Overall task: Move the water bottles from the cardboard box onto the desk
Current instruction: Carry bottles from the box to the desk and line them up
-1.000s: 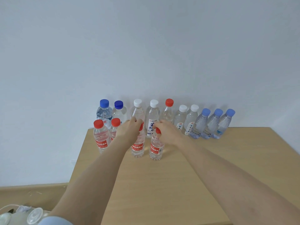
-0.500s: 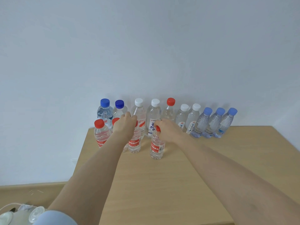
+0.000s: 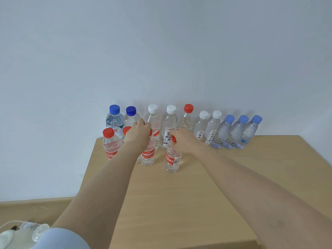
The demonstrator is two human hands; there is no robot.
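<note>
A pale wooden tabletop (image 3: 179, 203) stands against a plain white wall (image 3: 161, 51) that fills the upper half of the view. Along the wall, at the tabletop's far edge, a back row (image 3: 168, 126) of ten water bottles stands upright and close together, with blue, white, red and light blue caps. Four bottles with red labels stand in front of it.

The person's left hand (image 3: 138, 135) curls over the top of a red-labelled bottle (image 3: 148, 155), covering its cap. The right hand (image 3: 183, 141) grips the neck of the nearest bottle (image 3: 172, 160), with a sliver of red cap showing by the fingers. Both bottles stand upright on the tabletop, near each other but apart.

A red-capped bottle (image 3: 109, 142) stands free at the left edge. The second red-capped bottle (image 3: 126, 129) is mostly hidden behind the left wrist, with little more than its cap showing.

Lower left, beyond the tabletop, lies a wood-toned strip (image 3: 36, 207); it could be floor or furniture. In the bottom left corner, a pale blue sleeve (image 3: 62, 238) and some white objects (image 3: 10, 238) are cut off by the frame and too unclear to identify.
</note>
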